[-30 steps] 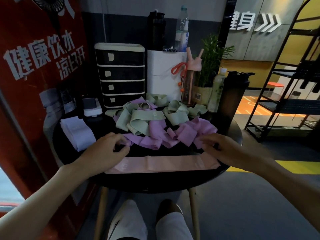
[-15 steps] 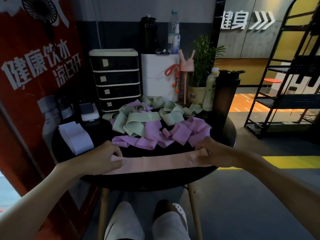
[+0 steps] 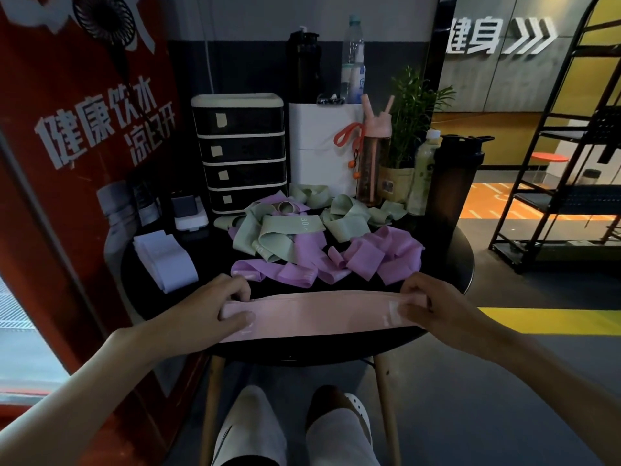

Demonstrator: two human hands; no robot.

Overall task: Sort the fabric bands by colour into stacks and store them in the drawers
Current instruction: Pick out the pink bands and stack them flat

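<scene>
Both hands are on the pink band (image 3: 319, 312), which is drawn out flat along the near edge of the round black table (image 3: 465, 264). The left hand (image 3: 215, 311) pinches the left end, thumb on top and fingers curled over the far edge. The right hand (image 3: 433, 307) has its fingers wrapped round the right end. Whether the band lies on the tabletop or sits just above it, I can't tell. This looks like the straightening step, and the thing to get right is even tension: a level pull from both ends so the two layers lie edge on edge with no twist. After that, I'd say bring the ends together in a clean fold. It needs to stay clear of the purple bands (image 3: 379, 253) heaped just beyond it, which are close in shade and easy to snag. Behind those the green bands (image 3: 282, 233) are tangled in with more purple. The white stack (image 3: 164, 264) at the left shows the neat shape to match. The drawer unit (image 3: 240, 156) at the far left has all four drawers closed, so a tidy pink pile should come first, on a bare patch of table near the front.
</scene>
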